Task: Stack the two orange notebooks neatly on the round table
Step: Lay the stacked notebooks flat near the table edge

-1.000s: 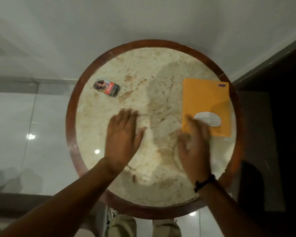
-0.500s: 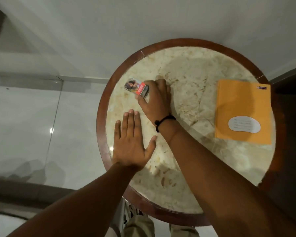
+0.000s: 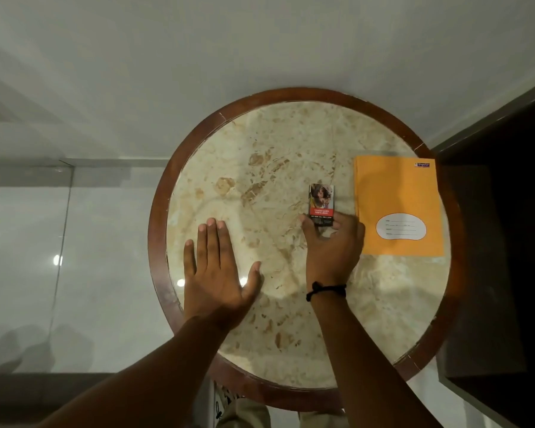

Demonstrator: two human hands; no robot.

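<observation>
An orange notebook (image 3: 397, 199) with a white label lies flat at the right side of the round marble table (image 3: 260, 168); only one cover shows, so I cannot tell whether a second lies beneath. My right hand (image 3: 332, 245) grips the near end of a small red and black pack (image 3: 321, 202), which lies on the table just left of the notebook. My left hand (image 3: 218, 270) rests flat on the table's left part, fingers spread, holding nothing.
The table has a dark wooden rim (image 3: 158, 242). A dark piece of furniture (image 3: 507, 242) stands close on the right. A white wall rises behind, and glossy pale floor tiles (image 3: 59, 257) lie to the left.
My right hand left the notebook, reached across to the pack at the table's upper left, and has brought it over beside the notebook. The left hand stayed flat on the table.
</observation>
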